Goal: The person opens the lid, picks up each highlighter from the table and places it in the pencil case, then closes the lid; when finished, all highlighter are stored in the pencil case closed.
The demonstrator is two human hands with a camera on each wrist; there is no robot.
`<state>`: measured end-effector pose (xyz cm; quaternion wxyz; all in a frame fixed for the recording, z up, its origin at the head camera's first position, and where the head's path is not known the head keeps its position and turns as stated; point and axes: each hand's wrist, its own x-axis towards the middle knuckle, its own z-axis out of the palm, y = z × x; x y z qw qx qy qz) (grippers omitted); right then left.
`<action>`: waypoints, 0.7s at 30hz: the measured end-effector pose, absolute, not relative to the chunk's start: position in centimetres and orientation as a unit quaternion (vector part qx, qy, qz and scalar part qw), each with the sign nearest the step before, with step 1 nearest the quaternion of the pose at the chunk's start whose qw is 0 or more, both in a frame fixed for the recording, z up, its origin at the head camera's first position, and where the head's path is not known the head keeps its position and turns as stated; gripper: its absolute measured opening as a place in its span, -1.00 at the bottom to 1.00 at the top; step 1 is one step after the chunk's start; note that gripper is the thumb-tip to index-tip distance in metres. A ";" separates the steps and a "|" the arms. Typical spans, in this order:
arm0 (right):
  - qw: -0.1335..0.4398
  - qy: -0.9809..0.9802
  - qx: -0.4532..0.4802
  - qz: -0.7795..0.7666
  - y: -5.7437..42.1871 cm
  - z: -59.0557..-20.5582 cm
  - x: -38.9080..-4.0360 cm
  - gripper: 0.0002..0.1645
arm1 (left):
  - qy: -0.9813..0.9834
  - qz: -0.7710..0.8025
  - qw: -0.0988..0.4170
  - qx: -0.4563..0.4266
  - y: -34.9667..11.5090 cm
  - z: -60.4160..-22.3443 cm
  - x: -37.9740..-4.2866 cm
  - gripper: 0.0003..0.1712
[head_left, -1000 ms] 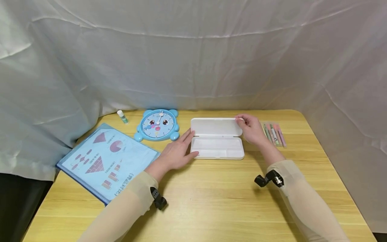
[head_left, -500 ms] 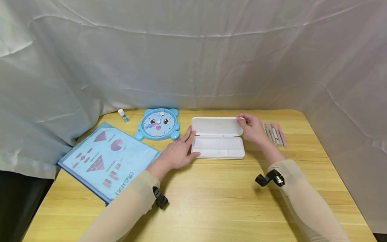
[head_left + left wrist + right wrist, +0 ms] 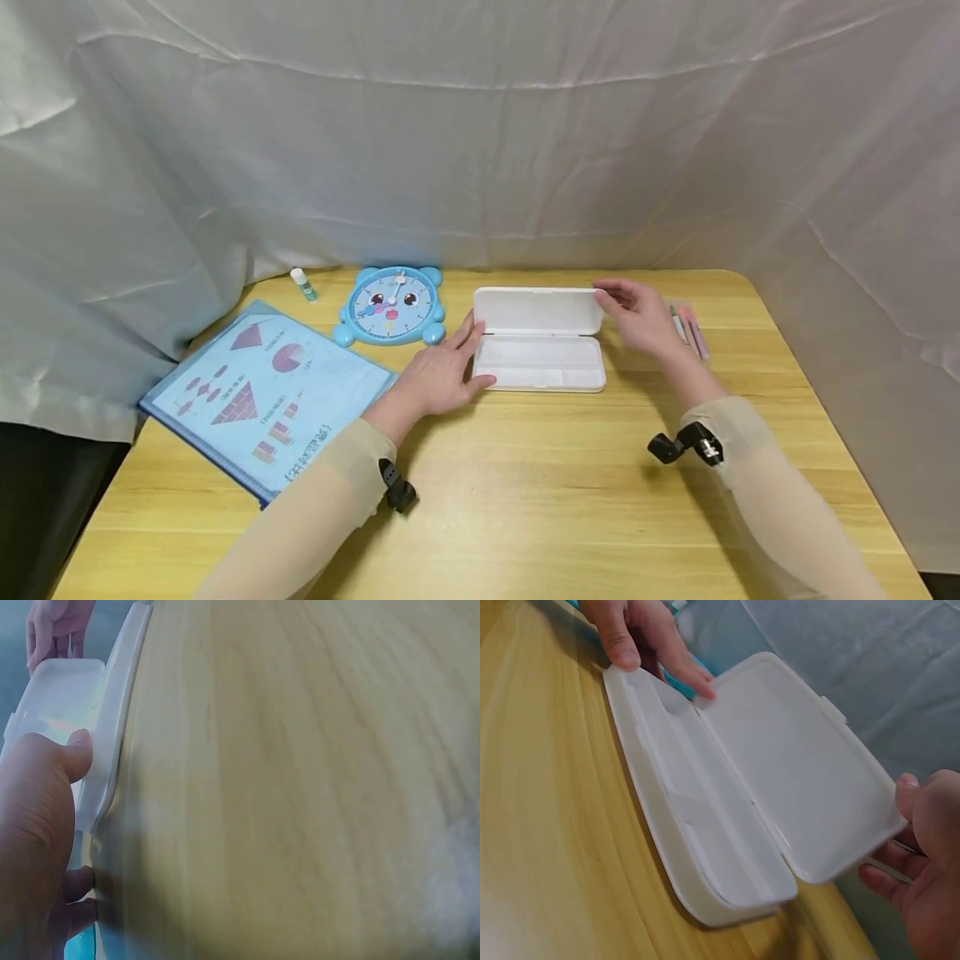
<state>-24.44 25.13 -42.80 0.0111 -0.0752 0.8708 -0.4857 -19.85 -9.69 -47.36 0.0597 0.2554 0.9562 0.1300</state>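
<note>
A white pencil case (image 3: pixel 540 377) stands unfolded on the table, its lid (image 3: pixel 536 311) tilted up at the back and its compartments bare. My left hand (image 3: pixel 441 373) grips the case's left end, thumb on the front corner. In the right wrist view, an index finger of the left hand (image 3: pixel 641 634) reaches the lid's near-hinge corner. My right hand (image 3: pixel 641 318) is at the lid's right end. In the right wrist view, the right hand's thumb (image 3: pixel 909 793) is right at the lid's edge, while its loosely extended fingers (image 3: pixel 889 874) lie behind and below the corner.
Several pastel pens (image 3: pixel 696 332) lie beyond the right hand, partly hidden by it. Left of the case are a blue toy clock (image 3: pixel 392 307), a small white-capped glue stick (image 3: pixel 303 285) and a blue document folder (image 3: pixel 270 392). Grey curtain (image 3: pixel 480 150) hangs behind the table.
My right hand has shifted a little to the right along the lid's end, its fingers looser, and now covers some of the pens. The left hand and the case stay in place.
</note>
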 end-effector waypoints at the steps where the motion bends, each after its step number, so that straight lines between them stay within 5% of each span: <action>1: 0.012 0.871 -0.076 -0.486 25.5 -42.7 -24.3 -0.42 | 0.957 0.126 0.061 0.254 -9.6 -47.4 -19.9 0.09; 21: -0.051 0.873 -0.071 -0.480 31.1 -42.2 -21.4 -0.53 | 0.969 0.040 0.072 0.232 -9.1 -46.9 -20.2 0.14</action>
